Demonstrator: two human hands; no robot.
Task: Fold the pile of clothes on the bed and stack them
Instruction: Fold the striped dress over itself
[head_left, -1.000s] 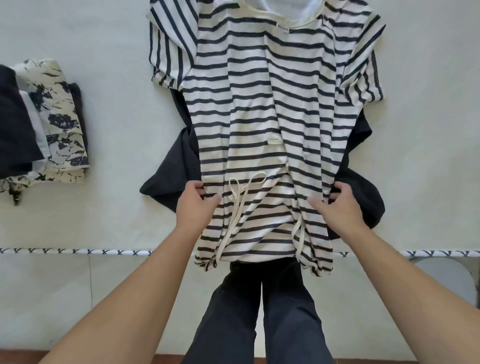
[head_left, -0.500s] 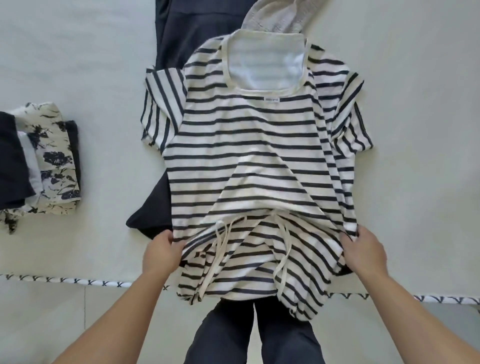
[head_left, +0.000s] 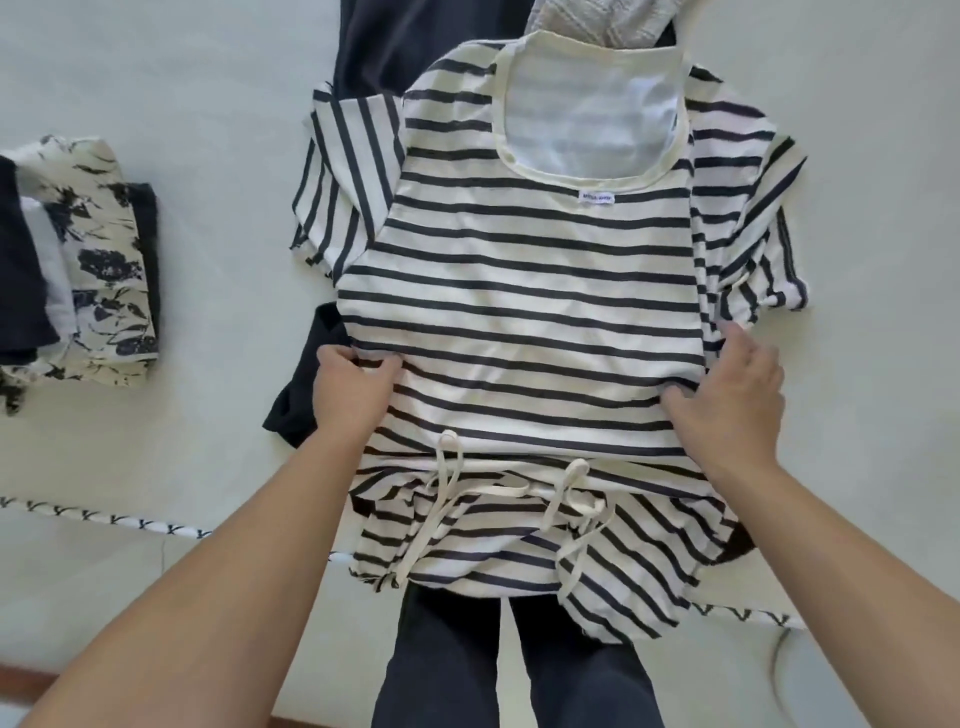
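spreading the striped top (head_left: 519, 332) flat on the bed (head_left: 156, 78) is what i judge the step in hand to be, and the way things lie bears that out: it lies with the neckline toward the far edge and the hem spilling over the near edge, so the whole body shows before any fold is made. my left hand (head_left: 353, 392) is clenched on the top's left side seam, thumb over the cloth and fingers tucked beneath, which looks like a pinch meant to draw that edge taut. my right hand (head_left: 732, 395) lies more open on the right side seam, thumb pressing on the fabric and fingers spread toward the sleeve; whether the fingers grip cloth underneath i cannot tell. both sit at waist height, just above the drawstring (head_left: 452, 499), likely because a pull from there evens both sides at once

the top sits in the middle of the bed, on a dark garment (head_left: 301, 395) that pokes out at its left side and again past the far end, where a pale knit piece (head_left: 597, 21) also shows; those i take for the unfolded pile. the folded stack (head_left: 88, 270), a floral print among dark pieces, rests well apart toward the left edge, leaving clear sheet between for working

the left sleeve lies fairly flat while the right sleeve is rumpled, so it probably wants smoothing first. dangling cords could bunch inside a fold if not tucked
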